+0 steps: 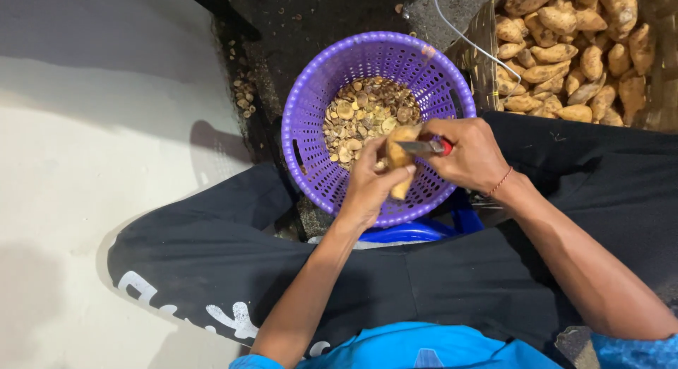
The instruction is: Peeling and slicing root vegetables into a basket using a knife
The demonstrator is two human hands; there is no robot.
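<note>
Person seated, knees apart, both hands working over a purple slotted basket (305,129) set on the floor between the legs. Left hand (371,185): fingers wrapped around a tan sweet potato (400,157), held upright just above the basket's near rim. Right hand (470,153): fingers closed on a small knife (422,146) with a red handle, blade laid across the upper part of the sweet potato, touching it. Basket holds a layer of small cut-off pieces (364,115), tan and brown. A few similar scraps (244,93) lie on the dark floor left of the basket. To the upper right, a clear sack of whole sweet potatoes (565,51), well apart from the hands. Blue rim (409,233) visible under the basket's near edge.
</note>
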